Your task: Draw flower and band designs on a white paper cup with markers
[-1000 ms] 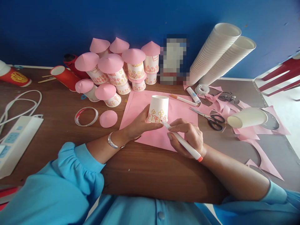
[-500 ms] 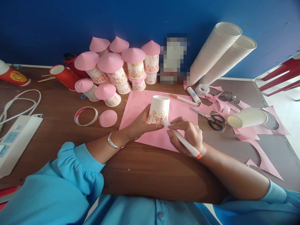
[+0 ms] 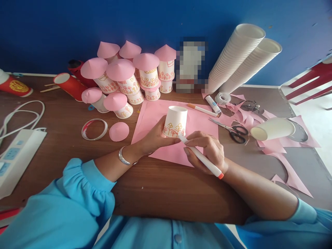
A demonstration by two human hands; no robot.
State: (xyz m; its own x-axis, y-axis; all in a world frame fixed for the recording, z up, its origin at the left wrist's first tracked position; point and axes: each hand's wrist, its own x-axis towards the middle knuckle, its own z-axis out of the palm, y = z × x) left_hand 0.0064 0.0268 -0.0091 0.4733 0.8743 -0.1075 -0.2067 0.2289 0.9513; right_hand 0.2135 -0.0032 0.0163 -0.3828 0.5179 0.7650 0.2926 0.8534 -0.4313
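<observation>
From the head camera: gripping a white paper cup (image 3: 175,119) low down with the left hand (image 3: 157,136), thumb along the lower front edge, fingers curled round the far side and partly hidden. Held narrower end up, mid-scene, over a pink sheet (image 3: 147,119) on the table (image 3: 160,193). And pinching a white marker (image 3: 204,160) with the right hand (image 3: 207,150), fingers closed round the barrel, tip right at the cup's lower edge; too fine to tell whether touching. Very light, surely, and probably thin-walled: stiff enough for a gentle hold, likely to dent under a hard squeeze. Best taken low, by the wider, firmer rim, clear of any wet ink. Now to the looks: plain white above, ringed below with yellow-orange flowers on stems, smaller reddish ones between. Similar to the flowered cups (image 3: 149,78) under pink cones (image 3: 120,70), far left.
</observation>
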